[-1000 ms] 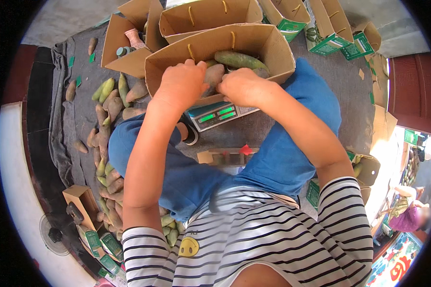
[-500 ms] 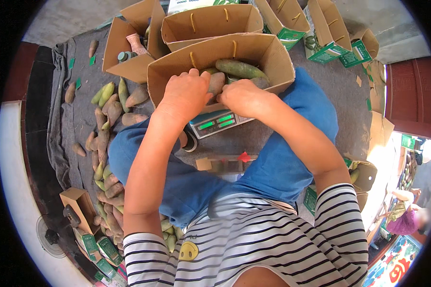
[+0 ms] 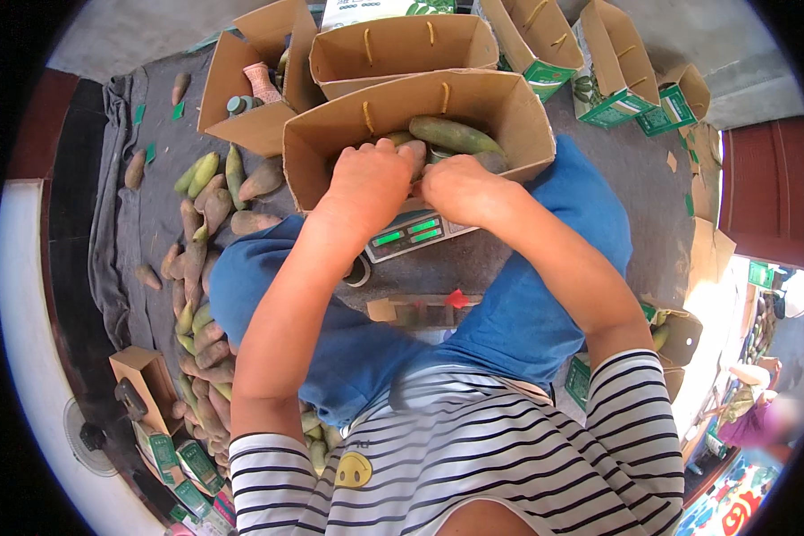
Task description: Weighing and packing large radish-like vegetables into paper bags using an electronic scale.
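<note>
Inside the open cardboard box (image 3: 509,121) set on a digital scale (image 3: 411,234), both hands were seen pressed down among elongated green and brownish fruits (image 3: 453,134). The left hand (image 3: 371,179) was curled knuckles-up over the fruit at the box's middle, its fingers (image 3: 411,159) bent down and apparently closed on one, though the grip itself was hidden. The right hand (image 3: 460,186) was laid just beside it, touching it, with fingertips tucked out of view, so whether anything was gripped could not be told. Both forearms were stretched forward from the lower edge, elbows bent outward. The fruits were judged firm, fairly light and bruisable, best taken around the thick middle. More fruit (image 3: 201,295) was scattered on the grey cloth (image 3: 152,223) to the left
</note>
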A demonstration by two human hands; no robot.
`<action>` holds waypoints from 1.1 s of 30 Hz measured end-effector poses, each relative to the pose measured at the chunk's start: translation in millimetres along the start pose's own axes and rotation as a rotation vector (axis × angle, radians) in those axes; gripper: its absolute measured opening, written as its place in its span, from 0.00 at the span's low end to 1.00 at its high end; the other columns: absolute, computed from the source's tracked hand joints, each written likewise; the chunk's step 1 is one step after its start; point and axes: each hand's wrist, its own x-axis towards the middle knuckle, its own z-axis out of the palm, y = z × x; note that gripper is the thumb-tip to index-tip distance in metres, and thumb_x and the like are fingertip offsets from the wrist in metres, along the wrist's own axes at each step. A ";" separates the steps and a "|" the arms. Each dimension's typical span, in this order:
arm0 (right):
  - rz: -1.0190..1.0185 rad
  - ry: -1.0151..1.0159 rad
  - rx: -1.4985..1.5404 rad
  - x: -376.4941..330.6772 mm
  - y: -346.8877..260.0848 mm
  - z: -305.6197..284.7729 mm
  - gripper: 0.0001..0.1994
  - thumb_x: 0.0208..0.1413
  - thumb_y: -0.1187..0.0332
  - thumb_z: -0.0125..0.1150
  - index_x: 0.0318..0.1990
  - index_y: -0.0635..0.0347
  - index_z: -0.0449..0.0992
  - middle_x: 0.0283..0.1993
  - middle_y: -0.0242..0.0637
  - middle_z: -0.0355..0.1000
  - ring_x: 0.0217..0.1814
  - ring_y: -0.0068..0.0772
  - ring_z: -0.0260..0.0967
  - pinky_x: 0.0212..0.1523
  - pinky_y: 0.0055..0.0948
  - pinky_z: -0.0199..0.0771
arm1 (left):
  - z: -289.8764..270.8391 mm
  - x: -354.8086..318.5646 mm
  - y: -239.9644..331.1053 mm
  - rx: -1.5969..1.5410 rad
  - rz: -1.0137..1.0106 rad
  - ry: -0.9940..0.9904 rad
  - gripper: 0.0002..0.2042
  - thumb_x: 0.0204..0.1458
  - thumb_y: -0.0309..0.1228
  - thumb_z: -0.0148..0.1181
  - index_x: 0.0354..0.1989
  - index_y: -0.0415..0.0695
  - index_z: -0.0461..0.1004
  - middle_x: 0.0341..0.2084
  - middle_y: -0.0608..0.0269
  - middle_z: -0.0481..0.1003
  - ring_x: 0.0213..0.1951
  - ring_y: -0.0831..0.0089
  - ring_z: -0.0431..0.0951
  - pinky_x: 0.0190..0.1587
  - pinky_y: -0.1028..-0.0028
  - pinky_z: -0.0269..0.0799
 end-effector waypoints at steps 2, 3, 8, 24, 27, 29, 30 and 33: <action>0.056 -0.010 0.011 0.4 -1.4 -0.1 0.10 0.47 0.73 0.52 0.32 0.58 0.81 0.35 0.46 0.77 0.40 0.44 0.76 0.39 0.39 0.74 | 3.9 0.8 1.2 0.007 -0.005 0.008 0.13 0.46 0.34 0.62 0.38 0.42 0.71 0.34 0.54 0.73 0.38 0.58 0.77 0.39 0.63 0.72; 0.043 -0.010 0.007 -0.1 0.1 1.8 0.10 0.47 0.73 0.52 0.32 0.58 0.81 0.35 0.46 0.77 0.40 0.44 0.76 0.39 0.39 0.74 | 4.8 0.8 2.0 -0.002 0.004 0.007 0.12 0.46 0.32 0.60 0.38 0.42 0.71 0.34 0.54 0.73 0.39 0.59 0.77 0.39 0.63 0.72; 0.020 0.119 0.140 -2.7 3.7 7.3 0.10 0.52 0.67 0.51 0.28 0.63 0.76 0.30 0.50 0.74 0.35 0.52 0.73 0.34 0.46 0.71 | 13.1 1.6 6.9 -0.014 0.072 0.003 0.09 0.50 0.28 0.52 0.40 0.43 0.71 0.32 0.54 0.74 0.37 0.59 0.77 0.38 0.63 0.72; 0.053 0.061 0.139 -0.9 2.5 1.6 0.07 0.48 0.67 0.56 0.29 0.61 0.77 0.30 0.48 0.75 0.35 0.52 0.73 0.35 0.46 0.71 | 12.2 1.1 0.6 -0.001 0.058 0.062 0.12 0.52 0.30 0.51 0.45 0.44 0.68 0.33 0.53 0.75 0.35 0.57 0.78 0.36 0.63 0.72; 0.074 0.040 0.134 -1.6 1.4 -0.1 0.07 0.48 0.67 0.56 0.29 0.61 0.77 0.31 0.48 0.75 0.35 0.52 0.73 0.35 0.45 0.71 | 9.9 0.9 1.7 -0.016 0.051 0.054 0.13 0.51 0.28 0.52 0.45 0.45 0.68 0.33 0.53 0.75 0.36 0.58 0.78 0.37 0.63 0.72; 0.061 0.059 0.141 -1.1 4.5 5.4 0.07 0.48 0.67 0.57 0.30 0.60 0.77 0.31 0.47 0.75 0.35 0.51 0.73 0.35 0.45 0.71 | 1.2 0.6 2.3 -0.035 0.032 0.020 0.12 0.49 0.26 0.52 0.44 0.44 0.69 0.33 0.53 0.75 0.38 0.58 0.78 0.38 0.62 0.72; 0.046 0.077 0.148 -1.1 5.2 7.7 0.07 0.48 0.67 0.57 0.31 0.59 0.77 0.30 0.47 0.74 0.35 0.51 0.73 0.35 0.45 0.71 | -1.7 0.9 1.5 -0.035 0.033 0.019 0.12 0.49 0.26 0.52 0.44 0.44 0.69 0.33 0.53 0.75 0.38 0.58 0.78 0.38 0.62 0.72; 0.013 0.083 0.094 -0.9 5.3 7.6 0.07 0.49 0.66 0.56 0.33 0.57 0.77 0.30 0.46 0.74 0.36 0.50 0.73 0.35 0.45 0.71 | -7.8 3.1 -4.8 0.017 0.022 -0.011 0.11 0.48 0.25 0.53 0.42 0.42 0.70 0.33 0.53 0.75 0.38 0.58 0.78 0.38 0.63 0.73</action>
